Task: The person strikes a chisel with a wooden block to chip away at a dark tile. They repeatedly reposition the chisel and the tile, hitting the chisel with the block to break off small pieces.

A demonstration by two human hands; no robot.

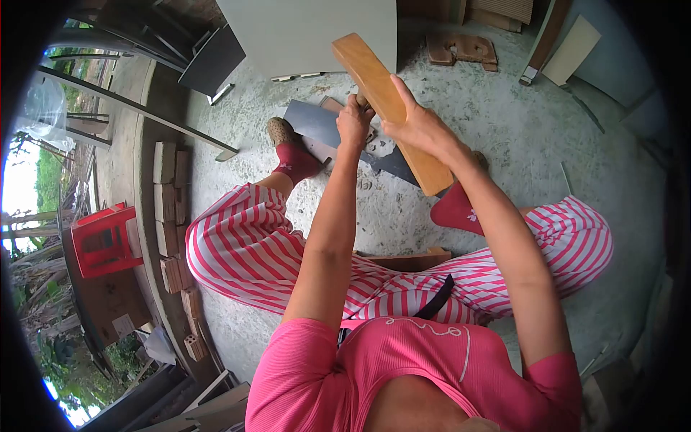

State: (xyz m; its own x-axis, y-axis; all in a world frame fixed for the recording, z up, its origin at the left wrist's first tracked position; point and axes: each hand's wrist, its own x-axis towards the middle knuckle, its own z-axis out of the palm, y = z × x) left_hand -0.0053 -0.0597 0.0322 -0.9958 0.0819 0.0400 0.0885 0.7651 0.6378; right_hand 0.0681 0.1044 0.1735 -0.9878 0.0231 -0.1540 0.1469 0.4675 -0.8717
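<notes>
A long, smooth block of yellow-brown wood, shaped like a wooden hand plane [371, 75], is held tilted above the floor between my feet. My right hand [421, 129] grips its middle, with one digit stretched along the wood and the other fingers partly hidden. Against its left side, my left hand [355, 122] is closed around a short, round wooden piece that looks like the plane's handle; whether it joins the block is hidden. No blade shows. Beneath my hands lies a dark grey flat board [313, 121], with small dark scraps around it.
My feet in red socks flank the board on the rough concrete floor [252, 93]. A large pale panel [309, 36] stands ahead. Bricks [165, 201] line the left ledge, beside a red plastic stool [106, 241]. A broken brown piece [461, 50] lies farther off at right.
</notes>
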